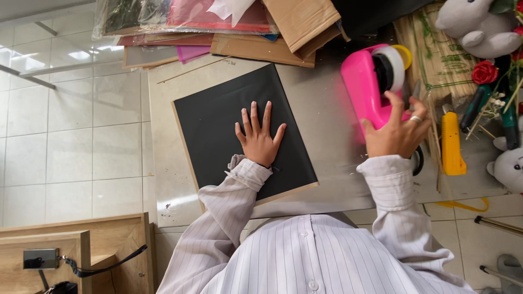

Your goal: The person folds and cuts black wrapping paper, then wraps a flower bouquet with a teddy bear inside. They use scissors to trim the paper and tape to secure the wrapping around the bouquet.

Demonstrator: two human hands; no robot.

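Left hand: the left hand (258,139) lies palm down with all its fingers (254,115) spread wide and straight, holding nothing, only pressing flat.
Black sheet: the black sheet (234,130) lies directly under those fingers, flat on the worktable (321,109); a thin pale edge of board shows along its near and left sides, and it sits slightly turned against the table's edge.
Right hand: the right hand (396,130) is curled around the lower body of a pink tape dispenser (368,81), thumb on the near side, fingers wrapped over the far side, a ring on one of them.
Tape dispenser: it stands up out of that grip, its roll of pale tape (393,65) just above the fingertips, well apart from the black sheet.
Beyond the left fingertips: a stack of coloured paper and brown card (261,27) lies at the far end of the table, and a thin stick (190,71) lies just past the sheet's top corner.
Outside the right fingers: a yellow utility knife (452,144) lies just beside the hand, with a bundle of bamboo skewers (430,49) past it.
Further out: a red artificial rose (484,72) and a grey plush toy (479,24) sit at the table's far corner.
Sleeves: both arms wear a pale striped shirt (310,256).
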